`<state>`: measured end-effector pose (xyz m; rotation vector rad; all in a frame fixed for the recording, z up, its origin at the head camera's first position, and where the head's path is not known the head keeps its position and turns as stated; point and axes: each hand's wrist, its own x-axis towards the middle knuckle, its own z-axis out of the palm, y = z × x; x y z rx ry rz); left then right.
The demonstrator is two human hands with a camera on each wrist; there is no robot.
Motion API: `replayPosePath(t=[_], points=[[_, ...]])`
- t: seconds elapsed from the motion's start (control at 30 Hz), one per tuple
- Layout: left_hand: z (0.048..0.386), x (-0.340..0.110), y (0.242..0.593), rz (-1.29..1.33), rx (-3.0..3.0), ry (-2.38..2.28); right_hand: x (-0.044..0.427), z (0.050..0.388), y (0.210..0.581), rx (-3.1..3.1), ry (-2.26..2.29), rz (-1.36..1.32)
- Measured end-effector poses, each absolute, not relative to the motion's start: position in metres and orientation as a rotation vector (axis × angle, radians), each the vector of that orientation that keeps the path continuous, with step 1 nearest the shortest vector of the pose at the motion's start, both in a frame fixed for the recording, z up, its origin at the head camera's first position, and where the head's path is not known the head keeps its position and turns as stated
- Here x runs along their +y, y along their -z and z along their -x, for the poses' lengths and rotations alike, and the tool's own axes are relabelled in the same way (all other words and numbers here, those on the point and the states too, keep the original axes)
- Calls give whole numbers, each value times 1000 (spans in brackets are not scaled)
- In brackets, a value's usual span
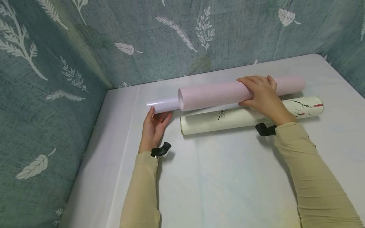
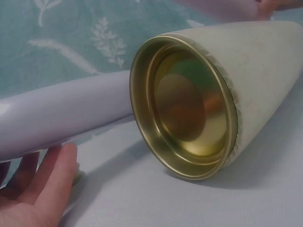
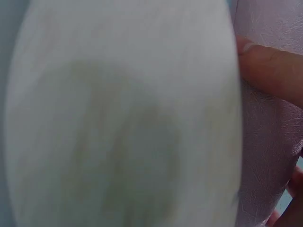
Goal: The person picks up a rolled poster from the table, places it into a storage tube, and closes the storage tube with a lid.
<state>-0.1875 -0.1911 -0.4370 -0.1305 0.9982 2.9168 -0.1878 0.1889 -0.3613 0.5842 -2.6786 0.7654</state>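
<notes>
A pink roll (image 1: pixel 214 95) is gripped from above by my right hand (image 1: pixel 260 96), thumb on the near side and fingers over the top. Beyond its left end shows a thinner, glossy pale lilac roll (image 1: pixel 163 105). My left hand (image 1: pixel 153 128) holds that roll near its left end, thumb on the near side, fingers underneath. In front lies a cream tube (image 1: pixel 208 123) with dark writing and red marks; the left wrist view shows its recessed gold metal end (image 2: pixel 184 104). The right wrist view has the cream tube (image 3: pixel 123 118) close up, beside the pink roll (image 3: pixel 265 142).
A pale cloth covers the table (image 1: pixel 176 190). Green fabric with white leaf prints (image 1: pixel 159 47) hangs behind and to the left. Black wrist mounts (image 1: pixel 161 149) stick out from both sleeves, the right one close to the cream tube's near side.
</notes>
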Motion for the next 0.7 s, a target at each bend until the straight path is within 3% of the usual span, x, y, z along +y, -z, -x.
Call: replayPosePath(t=[0.7], points=[[187, -204, 439, 124, 670, -3093, 212, 182, 383, -2587, -790, -378]])
